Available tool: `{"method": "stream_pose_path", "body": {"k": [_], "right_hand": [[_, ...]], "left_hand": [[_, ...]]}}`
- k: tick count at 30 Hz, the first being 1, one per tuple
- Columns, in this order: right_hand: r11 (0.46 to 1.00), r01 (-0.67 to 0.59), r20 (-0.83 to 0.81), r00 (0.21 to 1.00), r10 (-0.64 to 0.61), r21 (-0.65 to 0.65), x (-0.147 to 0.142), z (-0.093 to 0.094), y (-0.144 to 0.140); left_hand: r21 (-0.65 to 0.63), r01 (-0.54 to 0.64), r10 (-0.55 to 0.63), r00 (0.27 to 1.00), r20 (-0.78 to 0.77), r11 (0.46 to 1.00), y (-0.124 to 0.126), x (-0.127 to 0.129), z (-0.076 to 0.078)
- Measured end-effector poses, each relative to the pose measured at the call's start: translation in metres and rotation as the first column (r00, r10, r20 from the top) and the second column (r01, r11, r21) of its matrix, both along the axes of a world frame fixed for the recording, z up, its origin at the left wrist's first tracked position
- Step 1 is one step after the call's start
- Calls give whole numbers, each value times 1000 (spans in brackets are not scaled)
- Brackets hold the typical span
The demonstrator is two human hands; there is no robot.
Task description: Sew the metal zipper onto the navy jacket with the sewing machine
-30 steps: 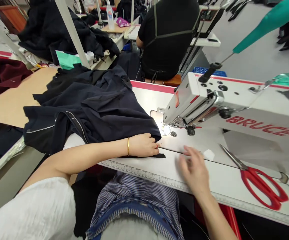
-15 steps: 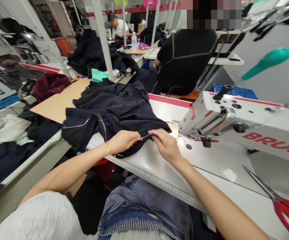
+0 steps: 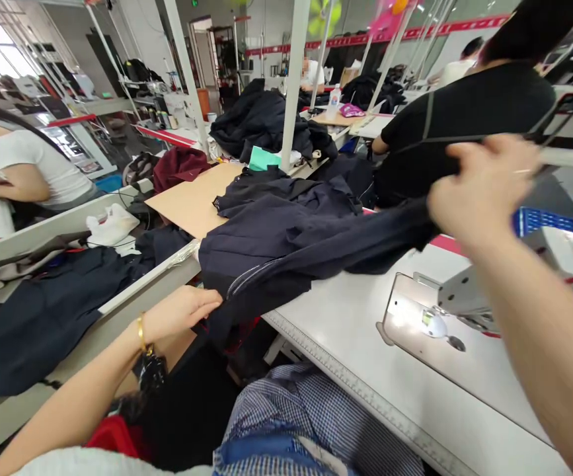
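A dark navy garment (image 3: 286, 231) with a zipper (image 3: 251, 274) stretches between my two hands over the white sewing table (image 3: 336, 330). My left hand (image 3: 194, 307), with a gold bracelet on the wrist, pinches the garment's lower edge beside the zipper end, at the table's left front corner. Raised at the right, my right hand (image 3: 484, 185) is closed on the other end of the cloth and slightly blurred. Below that forearm is the sewing machine (image 3: 464, 297), its needle plate (image 3: 432, 320) bare of cloth.
A brown board (image 3: 187, 198) lies left of the garment, with a maroon cloth (image 3: 180, 165) behind it. Dark fabric (image 3: 43, 304) fills the trough at left. A co-worker in black (image 3: 464, 132) sits ahead; another person in white (image 3: 33, 158) is at far left. White poles (image 3: 293, 86) rise behind the table.
My hands have moved apart, the left toward the table's corner, the right up and rightward, pulling the garment taut and away from the needle area. The view has turned left.
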State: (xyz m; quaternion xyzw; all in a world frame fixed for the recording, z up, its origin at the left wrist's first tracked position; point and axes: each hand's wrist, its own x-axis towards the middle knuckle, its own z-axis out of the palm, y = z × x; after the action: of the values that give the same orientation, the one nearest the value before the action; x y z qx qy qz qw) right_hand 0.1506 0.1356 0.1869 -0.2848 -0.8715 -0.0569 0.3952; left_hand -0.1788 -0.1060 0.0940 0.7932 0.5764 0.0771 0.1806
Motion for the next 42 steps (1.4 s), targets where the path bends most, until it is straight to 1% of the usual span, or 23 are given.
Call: {"method": "stream_pose_path", "body": {"k": [1,2,3,4,5,6,7,8,9,12,14,18,23,25,26,28,30,31,32,34,36,39,42], "right_hand": [[999,45,6,999,-46,6,-21,-9,-25],[1000,-5,90,996,7,-15,-43,-20,-52],[987,-127,216,965,147,-101,-64,-33,-77],[939,-264,344,879,329,-222,-83,-45,-101],[877,-335,416,783,463,-345,-99,-56,-121],[810,-342,451,696,559,-476,-109,-65,-137],[758,-329,459,639,618,-564,-115,-71,-148],[728,-306,461,610,645,-613,-116,-75,-154],[725,-290,475,596,648,-625,-115,-78,-157],[790,-316,563,567,602,-526,-99,-78,-153],[808,-348,579,567,586,-476,-85,-78,-146],[775,-354,482,626,613,-524,-59,-83,-133],[688,-246,368,698,615,-683,-44,-90,-129],[675,-216,348,724,595,-706,-44,-91,-135],[694,-214,344,746,571,-687,-45,-91,-140],[783,-234,349,796,494,-576,-47,-92,-152],[888,-241,378,838,394,-392,-49,-95,-165],[925,-240,391,853,345,-293,-49,-97,-171],[949,-245,397,865,307,-200,-49,-100,-177],[966,-256,371,894,252,-41,-47,-106,-184],[965,-255,329,917,223,56,-44,-111,-187],[951,-273,295,929,222,142,-41,-114,-188],[928,-327,269,923,274,177,-40,-114,-189]], "left_hand": [[36,34,-34,999,-9,999,-1,7,-2],[70,72,-71,997,-16,995,-1,15,-3],[101,108,-106,994,-22,989,-1,23,-3],[127,137,-134,991,-31,982,1,31,-3],[148,156,-151,988,-43,977,2,37,-3],[161,169,-163,985,-52,972,3,41,-3],[168,180,-174,983,-53,969,3,44,-3],[173,189,-184,982,-47,967,3,45,-3],[171,199,-196,980,-38,965,3,44,-4],[154,241,-239,970,-31,958,0,40,-10],[134,254,-251,967,-38,958,-2,37,-14],[145,247,-247,969,-18,958,1,37,-17],[173,280,-277,960,-39,944,12,46,-20],[146,261,-267,963,23,954,17,53,-21],[124,248,-259,963,76,961,20,58,-22],[62,234,-242,950,196,970,24,66,-22],[-12,243,-228,925,303,970,29,74,-21],[-48,252,-220,911,350,967,30,77,-21],[-82,263,-211,894,396,961,32,79,-21],[-150,284,-179,856,485,947,34,81,-21],[-217,297,-131,818,559,930,35,82,-21],[-281,325,-83,774,628,903,35,82,-22],[-281,347,-102,771,628,895,34,83,-24]]}}
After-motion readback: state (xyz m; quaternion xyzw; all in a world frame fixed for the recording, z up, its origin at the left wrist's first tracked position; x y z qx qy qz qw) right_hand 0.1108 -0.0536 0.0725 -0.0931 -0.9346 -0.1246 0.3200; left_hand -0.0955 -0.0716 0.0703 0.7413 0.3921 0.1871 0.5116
